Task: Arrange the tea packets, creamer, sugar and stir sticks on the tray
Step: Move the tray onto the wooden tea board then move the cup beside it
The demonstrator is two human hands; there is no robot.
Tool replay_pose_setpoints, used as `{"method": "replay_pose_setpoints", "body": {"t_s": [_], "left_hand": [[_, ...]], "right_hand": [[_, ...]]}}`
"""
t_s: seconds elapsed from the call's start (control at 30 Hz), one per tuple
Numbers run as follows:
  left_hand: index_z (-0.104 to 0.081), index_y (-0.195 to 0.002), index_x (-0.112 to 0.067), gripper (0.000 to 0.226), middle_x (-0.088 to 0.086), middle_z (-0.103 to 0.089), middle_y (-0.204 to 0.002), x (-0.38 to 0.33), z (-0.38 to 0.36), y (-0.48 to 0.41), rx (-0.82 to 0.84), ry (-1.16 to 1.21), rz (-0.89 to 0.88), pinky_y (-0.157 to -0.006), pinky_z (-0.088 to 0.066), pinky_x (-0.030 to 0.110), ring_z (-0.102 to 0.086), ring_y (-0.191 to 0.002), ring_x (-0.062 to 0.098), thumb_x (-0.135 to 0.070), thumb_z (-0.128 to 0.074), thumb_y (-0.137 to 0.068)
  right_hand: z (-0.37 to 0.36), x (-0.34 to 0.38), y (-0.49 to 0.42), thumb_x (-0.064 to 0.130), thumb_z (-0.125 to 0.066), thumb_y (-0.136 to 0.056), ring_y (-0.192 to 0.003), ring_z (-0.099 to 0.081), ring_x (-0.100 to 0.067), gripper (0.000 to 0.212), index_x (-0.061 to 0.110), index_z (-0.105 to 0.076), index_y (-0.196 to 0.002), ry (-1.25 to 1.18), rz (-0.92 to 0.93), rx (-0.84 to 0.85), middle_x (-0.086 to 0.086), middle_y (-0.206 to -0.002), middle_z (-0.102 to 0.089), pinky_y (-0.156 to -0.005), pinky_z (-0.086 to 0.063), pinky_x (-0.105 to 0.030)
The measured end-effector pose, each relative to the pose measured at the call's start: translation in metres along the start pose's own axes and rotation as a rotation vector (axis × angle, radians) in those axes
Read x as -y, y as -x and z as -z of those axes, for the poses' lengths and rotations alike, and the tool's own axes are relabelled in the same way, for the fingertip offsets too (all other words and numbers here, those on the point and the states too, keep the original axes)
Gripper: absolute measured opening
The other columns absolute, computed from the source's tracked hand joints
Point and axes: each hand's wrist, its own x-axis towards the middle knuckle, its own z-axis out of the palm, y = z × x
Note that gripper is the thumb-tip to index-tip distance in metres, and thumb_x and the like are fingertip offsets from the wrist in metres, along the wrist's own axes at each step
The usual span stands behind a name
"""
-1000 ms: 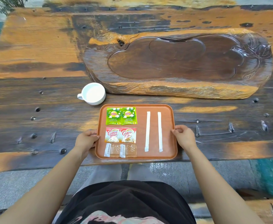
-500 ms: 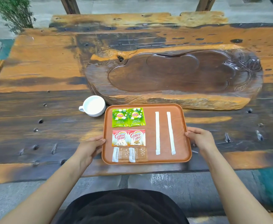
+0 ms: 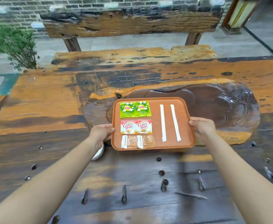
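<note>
**Tray held level at frame centre**

Tray sits between both hands, its long axis running toward the top of the frame. Left hand and right hand each clench an opposite side rim. Tea packets, creamer, sugar and stir sticks lie in tidy rows; arranging looks complete.

We see the tray lifted off the table and carried forward over the carved wooden tea board — both arms now stretched out, the white cup now half hidden under the left hand, the view tipped up.
</note>
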Motion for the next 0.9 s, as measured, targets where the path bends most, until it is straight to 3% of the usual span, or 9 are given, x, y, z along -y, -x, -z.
{"method": "replay_pose_setpoints", "body": {"t_s": [0.07, 0.23, 0.3, 0.37, 0.47, 0.7, 0.9], "left_hand": [[-0.060, -0.113, 0.005, 0.028, -0.006, -0.066, -0.048, -0.006, -0.007, -0.019, -0.022, -0.047, -0.032, -0.043, -0.048, 0.009, -0.059, -0.036, -0.001, 0.006, -0.052, -0.086], [-0.062, -0.109, 0.005, 0.026, 0.015, -0.065, -0.087, -0.008, -0.021, -0.067, -0.080, -0.110, -0.055, -0.044, -0.051, 0.012, -0.058, -0.060, 0.014, 0.006, -0.055, -0.084], [-0.063, -0.107, 0.003, 0.025, 0.013, -0.066, -0.084, -0.006, -0.025, -0.084, -0.074, -0.131, -0.046, -0.049, -0.053, 0.015, -0.059, -0.063, 0.015, 0.005, -0.055, -0.084], [-0.064, -0.104, 0.001, 0.022, 0.009, -0.065, -0.077, -0.004, -0.028, -0.097, -0.055, -0.161, -0.047, -0.047, -0.053, 0.013, -0.059, -0.063, 0.015, 0.005, -0.055, -0.084], [-0.066, -0.106, 0.000, 0.024, 0.013, -0.067, -0.088, -0.002, -0.031, -0.110, -0.050, -0.213, -0.066, -0.045, -0.052, 0.013, -0.060, -0.064, 0.014, 0.003, -0.056, -0.084], [-0.069, -0.103, -0.005, 0.023, 0.012, -0.070, -0.091, -0.001, -0.037, -0.117, -0.073, -0.248, -0.108, -0.064, -0.052, 0.024, -0.064, -0.076, 0.020, -0.002, -0.056, -0.084], [-0.064, -0.106, -0.004, 0.023, 0.013, -0.067, -0.094, -0.001, -0.045, -0.114, -0.028, -0.195, -0.108, -0.063, -0.051, 0.021, -0.063, -0.075, 0.018, 0.001, -0.055, -0.086]], "right_hand": [[-0.007, 0.010, -0.016, -0.006, -0.061, -0.080, -0.044, -0.062, -0.005, 0.021, 0.009, -0.071, -0.090, 0.018, 0.003, -0.020, 0.008, -0.047, -0.067, -0.043, -0.050, -0.016], [-0.022, 0.017, -0.060, 0.004, -0.069, -0.075, -0.084, -0.067, -0.024, 0.020, 0.012, -0.074, -0.093, 0.106, -0.017, -0.083, -0.009, -0.091, -0.073, -0.079, -0.055, -0.035], [-0.026, 0.016, -0.069, 0.005, -0.070, -0.075, -0.090, -0.068, -0.024, 0.016, 0.013, -0.075, -0.089, 0.127, -0.038, -0.098, -0.010, -0.095, -0.074, -0.089, -0.055, -0.040], [-0.028, 0.016, -0.075, 0.003, -0.068, -0.077, -0.092, -0.066, -0.024, 0.017, 0.011, -0.074, -0.092, 0.129, -0.051, -0.102, -0.009, -0.096, -0.072, -0.092, -0.053, -0.039], [-0.031, 0.014, -0.084, 0.000, -0.066, -0.079, -0.097, -0.064, -0.025, 0.020, 0.008, -0.073, -0.096, 0.136, -0.043, -0.095, -0.012, -0.103, -0.070, -0.094, -0.051, -0.038], [-0.038, 0.004, -0.092, 0.004, -0.064, -0.083, -0.098, -0.060, -0.024, 0.022, 0.009, -0.071, -0.103, 0.180, -0.046, -0.159, -0.012, -0.113, -0.068, -0.097, -0.049, -0.038], [-0.041, 0.008, -0.090, 0.008, -0.058, -0.088, -0.112, -0.058, -0.025, 0.024, 0.009, -0.068, -0.110, 0.253, 0.002, -0.218, -0.010, -0.121, -0.065, -0.097, -0.043, -0.032]]}}
